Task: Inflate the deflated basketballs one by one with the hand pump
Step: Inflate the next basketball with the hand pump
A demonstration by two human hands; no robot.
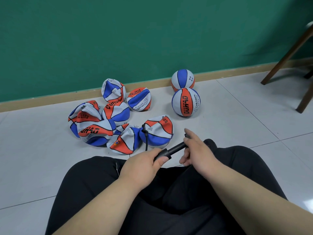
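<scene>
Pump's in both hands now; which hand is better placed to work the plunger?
Right, likely: the right hand holds the handle end of the hand pump, while the left hand grips its barrel.

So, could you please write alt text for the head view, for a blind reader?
A seated person holds a black pump over the lap, left hand on the barrel, right hand at the handle end. On the tiled floor ahead lie a heap of flat balls and two round balls beside a green wall.
</scene>
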